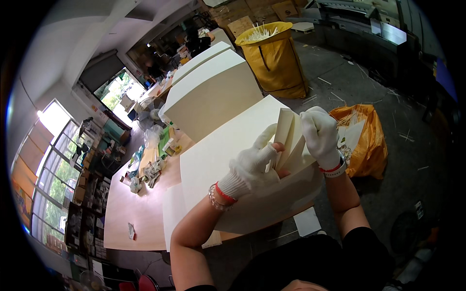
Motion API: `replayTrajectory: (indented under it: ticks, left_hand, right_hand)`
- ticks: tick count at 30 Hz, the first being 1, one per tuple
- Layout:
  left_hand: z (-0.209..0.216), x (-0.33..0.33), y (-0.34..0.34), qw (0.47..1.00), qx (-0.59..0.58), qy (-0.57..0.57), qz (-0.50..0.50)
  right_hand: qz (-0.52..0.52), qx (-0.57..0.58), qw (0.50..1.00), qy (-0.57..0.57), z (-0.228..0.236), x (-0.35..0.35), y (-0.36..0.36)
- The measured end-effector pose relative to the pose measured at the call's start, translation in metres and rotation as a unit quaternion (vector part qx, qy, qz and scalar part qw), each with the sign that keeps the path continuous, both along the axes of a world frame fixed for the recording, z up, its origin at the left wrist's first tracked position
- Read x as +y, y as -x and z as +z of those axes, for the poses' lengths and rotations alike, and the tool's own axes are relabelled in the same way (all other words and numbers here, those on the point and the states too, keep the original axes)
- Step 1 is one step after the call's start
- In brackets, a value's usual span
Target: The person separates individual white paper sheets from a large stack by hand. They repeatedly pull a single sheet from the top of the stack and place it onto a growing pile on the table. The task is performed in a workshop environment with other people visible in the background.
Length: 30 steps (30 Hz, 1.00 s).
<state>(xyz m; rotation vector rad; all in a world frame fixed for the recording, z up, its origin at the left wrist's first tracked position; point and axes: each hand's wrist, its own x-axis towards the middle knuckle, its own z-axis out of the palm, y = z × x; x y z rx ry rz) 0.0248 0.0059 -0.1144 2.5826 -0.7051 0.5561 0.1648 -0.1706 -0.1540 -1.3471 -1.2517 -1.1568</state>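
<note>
My left hand [252,167], in a white knit glove with bare fingertips showing, closes around narrow white card pieces [285,130] that stand tilted and slightly fanned. Against their right side my right hand [319,133], also gloved in white, is curled into a fist. What its fingers hold, if anything, is hidden. Beneath both hands lies a thick stack of large white card sheets [223,148], whose near side is in shadow.
Tall stacks of white sheets [211,94] rise beyond. On the left, the wooden table [141,223] carries crumpled cloths [153,173]. Yellow sacks of scrap strips [274,63] and trimmings [371,145] stand on the right-hand floor, where loose strips lie scattered. People [196,44] are visible far back.
</note>
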Motion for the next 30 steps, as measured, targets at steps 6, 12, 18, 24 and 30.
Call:
replayTrajectory:
  ticks: [6, 12, 18, 24, 30]
  left_hand:
    - [0.003, -0.001, 0.002, 0.999, 0.009, 0.031, 0.022]
    - [-0.005, 0.005, 0.002, 1.0, -0.001, 0.019, 0.005]
    - [-0.007, 0.003, -0.001, 0.996, 0.059, -0.047, 0.049]
    - [0.005, 0.002, -0.002, 0.986, 0.117, -0.045, 0.109]
    - [0.011, -0.004, 0.002, 0.986, 0.112, -0.036, 0.122]
  right_hand:
    - [0.024, 0.047, 0.999, -0.016, -0.004, 0.001, 0.001]
    - [0.08, 0.176, 0.981, -0.017, 0.006, 0.0, 0.014]
    - [0.092, 0.14, 0.986, -0.023, 0.002, 0.0, 0.008]
    - [0.06, 0.068, 0.996, -0.024, -0.002, -0.001, 0.002]
    - [0.036, 0.02, 0.999, -0.011, -0.004, -0.001, 0.0]
